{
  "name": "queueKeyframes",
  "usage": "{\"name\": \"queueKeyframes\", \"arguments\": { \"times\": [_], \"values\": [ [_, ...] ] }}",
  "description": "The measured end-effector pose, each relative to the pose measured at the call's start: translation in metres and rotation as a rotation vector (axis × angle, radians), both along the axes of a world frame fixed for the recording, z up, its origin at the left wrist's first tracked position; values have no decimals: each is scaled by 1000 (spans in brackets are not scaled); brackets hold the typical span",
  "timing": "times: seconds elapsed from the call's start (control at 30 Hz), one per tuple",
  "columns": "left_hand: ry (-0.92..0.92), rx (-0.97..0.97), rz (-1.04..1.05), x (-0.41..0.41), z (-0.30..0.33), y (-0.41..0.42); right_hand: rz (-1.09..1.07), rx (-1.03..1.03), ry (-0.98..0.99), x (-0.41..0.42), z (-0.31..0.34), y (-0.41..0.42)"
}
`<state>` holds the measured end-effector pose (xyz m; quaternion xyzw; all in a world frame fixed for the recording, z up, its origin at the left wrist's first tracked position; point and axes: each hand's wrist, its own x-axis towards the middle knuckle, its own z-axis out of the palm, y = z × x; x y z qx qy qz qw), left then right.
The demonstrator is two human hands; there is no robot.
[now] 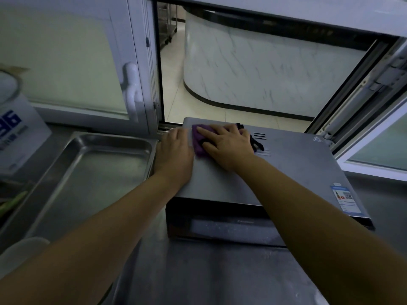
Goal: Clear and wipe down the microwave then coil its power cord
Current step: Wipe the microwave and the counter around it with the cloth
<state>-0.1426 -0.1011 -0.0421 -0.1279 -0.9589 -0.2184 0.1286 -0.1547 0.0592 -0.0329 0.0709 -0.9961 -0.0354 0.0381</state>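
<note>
Microwave [253, 183] door toward viewer, right hand [226, 144] flat — pressing purple cloth [198, 142], left hand [174, 150] open — bracing side

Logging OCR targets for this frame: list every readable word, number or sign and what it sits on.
"96", large blue digits, on the white box; smaller print below is blurred.
Warning triangle on the microwave top; symbol unreadable.
Blue sticker with QR code; text too small.
Brand on door: blurred.

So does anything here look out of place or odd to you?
One thing: the grey metal microwave sits askew on the steel counter, its back corner reaching into the open window. White specks dust the counter by its dark door. The right hand pressing a purple cloth looks normal.
</note>
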Motion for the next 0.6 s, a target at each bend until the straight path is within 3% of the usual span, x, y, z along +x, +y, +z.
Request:
{"name": "queueKeyframes", "arguments": {
  "times": [0.4,0.6],
  "values": [
    [279,-401,-331,9,16,17,-360,-21,-55,43,9,128],
    [250,-366,-310,11,16,17,-520,-42,-61,68,14,179]
  ]
}}
